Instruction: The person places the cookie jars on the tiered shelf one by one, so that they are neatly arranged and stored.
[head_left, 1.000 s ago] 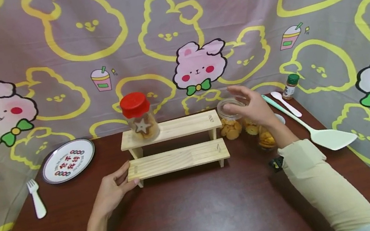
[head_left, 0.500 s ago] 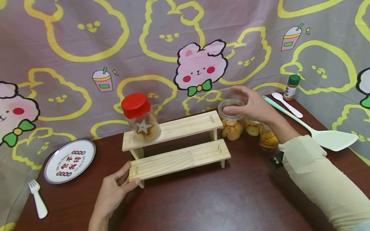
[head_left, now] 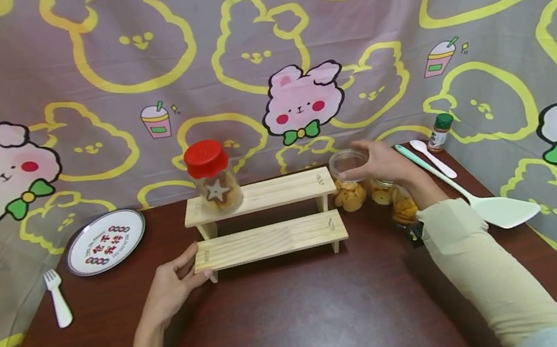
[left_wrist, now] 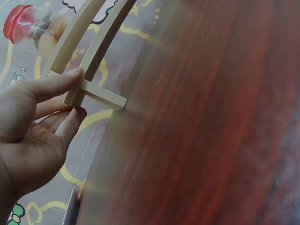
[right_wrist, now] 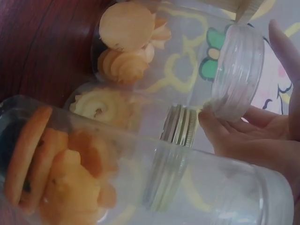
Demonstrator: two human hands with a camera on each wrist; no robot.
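In the head view, my left hand [head_left: 173, 286] pinches the left end of a two-step wooden display rack [head_left: 268, 241], at its lower step. The left wrist view shows thumb and fingers on either side of that step's end [left_wrist: 73, 93]. My right hand [head_left: 384, 165] is spread around the clear lid [right_wrist: 239, 72] of a cookie jar [head_left: 350, 193]. One fingertip lies close to or against the lid, and another stands slightly apart from it. Two more cookie jars, one with a metallic-looking lid band [right_wrist: 180, 126], stand beside it, partly hidden by my right hand and arm.
A red-lidded cookie jar [head_left: 217, 187] with a star stands on the rack's upper step. Left lie a plate [head_left: 78, 265] and white fork [head_left: 59, 302]. Right are a pale spatula [head_left: 503, 211], white spoon [head_left: 433, 158] and green-capped bottle [head_left: 439, 132]. Patterned cloth [head_left: 368, 17] hangs behind.
My right hand has come down a little, closer around the clear lid. My left hand stays on the rack, and the rack and jars keep their places.
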